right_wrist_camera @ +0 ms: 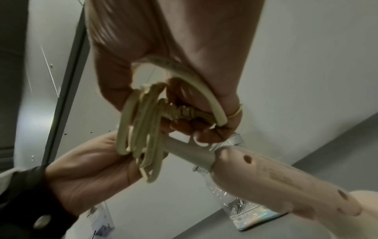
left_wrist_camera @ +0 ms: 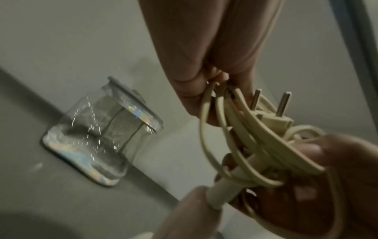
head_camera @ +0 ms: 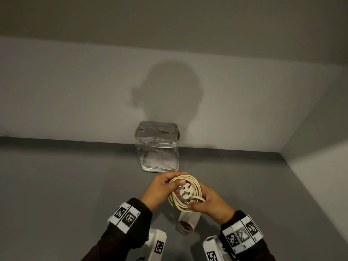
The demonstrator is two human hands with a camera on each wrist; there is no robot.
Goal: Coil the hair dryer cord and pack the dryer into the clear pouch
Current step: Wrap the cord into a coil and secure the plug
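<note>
A cream cord (head_camera: 185, 193) is looped into a coil, and both hands hold it above the grey table. My left hand (head_camera: 165, 185) grips the coil's left side, thumb beside the round plug (head_camera: 184, 191), whose pins (left_wrist_camera: 284, 101) stick out. My right hand (head_camera: 199, 203) pinches the loops at the lower right. The beige dryer (head_camera: 188, 221) hangs under the coil, its handle (right_wrist_camera: 276, 181) running away from my right hand (right_wrist_camera: 163, 56). The clear pouch (head_camera: 157, 147) stands upright just beyond the hands, with its grey top closed.
The pouch (left_wrist_camera: 102, 134) stands against the back wall (head_camera: 75, 91) on the grey table (head_camera: 66, 185). A side wall (head_camera: 320, 147) closes the table off on the right. Both wrists carry white camera mounts (head_camera: 156, 242).
</note>
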